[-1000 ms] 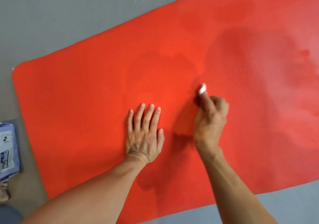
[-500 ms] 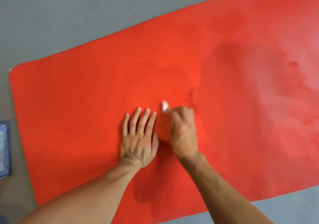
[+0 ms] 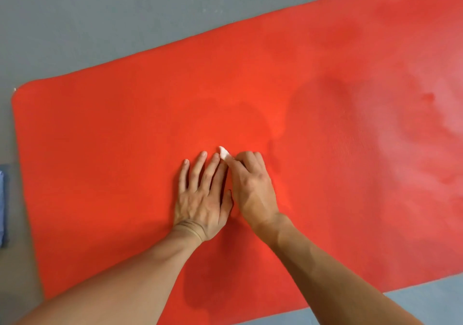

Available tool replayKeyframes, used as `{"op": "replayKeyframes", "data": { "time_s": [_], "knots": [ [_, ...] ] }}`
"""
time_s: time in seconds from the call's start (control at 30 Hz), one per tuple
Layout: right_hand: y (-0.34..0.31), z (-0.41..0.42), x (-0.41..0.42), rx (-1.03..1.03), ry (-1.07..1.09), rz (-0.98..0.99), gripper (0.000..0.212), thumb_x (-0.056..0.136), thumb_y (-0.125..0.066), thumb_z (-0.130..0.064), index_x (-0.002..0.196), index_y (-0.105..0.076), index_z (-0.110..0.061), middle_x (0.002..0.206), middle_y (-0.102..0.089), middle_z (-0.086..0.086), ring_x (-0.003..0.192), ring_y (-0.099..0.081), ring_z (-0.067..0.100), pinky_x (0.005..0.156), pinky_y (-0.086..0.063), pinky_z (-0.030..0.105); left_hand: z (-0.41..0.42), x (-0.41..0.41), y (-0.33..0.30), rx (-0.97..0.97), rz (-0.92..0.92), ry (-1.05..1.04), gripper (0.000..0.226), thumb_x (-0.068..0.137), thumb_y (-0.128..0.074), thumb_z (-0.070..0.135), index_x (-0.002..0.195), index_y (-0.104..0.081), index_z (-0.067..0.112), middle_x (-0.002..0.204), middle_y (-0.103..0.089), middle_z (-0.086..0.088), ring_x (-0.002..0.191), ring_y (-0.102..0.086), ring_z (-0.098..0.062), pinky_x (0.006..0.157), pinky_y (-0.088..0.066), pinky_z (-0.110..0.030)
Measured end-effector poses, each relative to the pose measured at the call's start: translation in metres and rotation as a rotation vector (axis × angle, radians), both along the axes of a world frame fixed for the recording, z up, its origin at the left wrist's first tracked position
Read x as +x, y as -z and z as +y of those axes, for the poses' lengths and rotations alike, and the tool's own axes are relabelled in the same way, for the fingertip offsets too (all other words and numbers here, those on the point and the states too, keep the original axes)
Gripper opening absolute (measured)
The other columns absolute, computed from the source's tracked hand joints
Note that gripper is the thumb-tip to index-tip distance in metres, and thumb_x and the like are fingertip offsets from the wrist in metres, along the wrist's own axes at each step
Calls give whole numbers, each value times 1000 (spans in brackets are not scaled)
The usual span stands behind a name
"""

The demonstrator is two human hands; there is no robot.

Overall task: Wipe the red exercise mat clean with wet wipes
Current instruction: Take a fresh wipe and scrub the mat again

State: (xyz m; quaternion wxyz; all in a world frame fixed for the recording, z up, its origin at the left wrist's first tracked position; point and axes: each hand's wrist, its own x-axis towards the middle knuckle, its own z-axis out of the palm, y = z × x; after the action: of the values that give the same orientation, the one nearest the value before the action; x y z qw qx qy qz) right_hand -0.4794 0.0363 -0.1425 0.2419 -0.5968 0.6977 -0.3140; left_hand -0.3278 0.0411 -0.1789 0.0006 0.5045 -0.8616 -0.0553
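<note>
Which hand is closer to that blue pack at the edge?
Left. The left hand lies flat on the mat, nearer the blue pack. The right hand, holding the wipe, is farther away.

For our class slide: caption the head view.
Left hand flat on red mat; right hand grips white wipe.

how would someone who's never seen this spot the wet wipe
Start at the red mat on the grey floor and find the two hands side by side near its middle. The wet wipe is the small white wad poking from the right hand, the only white thing on the mat.
</note>
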Motion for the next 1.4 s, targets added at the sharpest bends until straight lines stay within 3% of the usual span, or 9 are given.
{"op": "replayKeyframes", "data": {
  "time_s": [0.13,0.33,0.5,0.6,0.83,1.07,1.17,1.27,1.4],
  "knots": [
    [4,-11,-34,-64,-211,105,35,100,-53,-7,132,-68,-11,95,-57,6,86,-52,26,73,-51,35,1,-3,-1,-5,30,-12,68,95,-50,40,155,-46,9,165,-38,-6,157,-27,-32,123,-23,-63],
    [12,-36,-58,16,444,100,20,99,-60,-8,109,-77,-8,94,-59,9,93,-57,32,83,-39,22,-1,-4,-4,-17,81,-21,65,95,-52,40,155,-49,15,163,-43,-3,156,-31,-29,123,-25,-60],
    [3,7,16,-33,-50,-6,24,100,-57,-14,115,-75,-17,89,-54,-3,85,-51,21,74,-48,33,-22,-1,-11,-43,293,-133,41,99,-50,25,136,-64,13,145,-59,-5,135,-55,-30,113,-40,-48],
    [2,3,2,-57,-191,30,20,99,-62,-8,111,-77,-15,89,-57,0,81,-54,25,72,-51,38,-56,9,-6,-76,159,-84,49,108,-44,34,151,-52,13,158,-47,-12,149,-40,-34,123,-31,-51],
    [11,-40,-62,-22,480,146,23,103,-60,-25,116,-78,-16,91,-55,3,85,-58,28,79,-44,28,-71,11,0,-64,72,-82,60,102,-42,39,159,-42,17,164,-40,-6,155,-29,-30,126,-23,-51],
    [2,-4,32,25,-157,116,30,100,-52,-13,126,-66,-8,99,-57,4,88,-50,23,76,-52,35,-71,13,1,-57,88,-75,60,101,-41,34,158,-44,15,163,-41,-9,155,-30,-32,124,-26,-53],
    [4,-27,-9,-8,23,61,37,105,-53,-39,122,-69,-10,93,-53,12,87,-49,20,76,-52,37,-73,12,-2,-50,88,-73,61,99,-45,32,158,-44,15,163,-42,-8,155,-30,-32,125,-25,-53],
    [11,-52,-43,44,336,150,33,107,-49,-28,121,-71,-8,93,-52,14,88,-50,27,77,-51,47,-71,11,-2,-40,72,-81,62,99,-47,32,158,-43,16,163,-41,-8,155,-29,-32,125,-25,-53],
    [9,-34,4,0,36,84,42,104,-47,-11,145,-58,-14,100,-50,0,94,-48,22,84,-49,32,-72,13,-1,-41,64,-81,63,98,-46,33,158,-43,15,164,-40,-8,156,-29,-32,125,-24,-53]
  ]
}}
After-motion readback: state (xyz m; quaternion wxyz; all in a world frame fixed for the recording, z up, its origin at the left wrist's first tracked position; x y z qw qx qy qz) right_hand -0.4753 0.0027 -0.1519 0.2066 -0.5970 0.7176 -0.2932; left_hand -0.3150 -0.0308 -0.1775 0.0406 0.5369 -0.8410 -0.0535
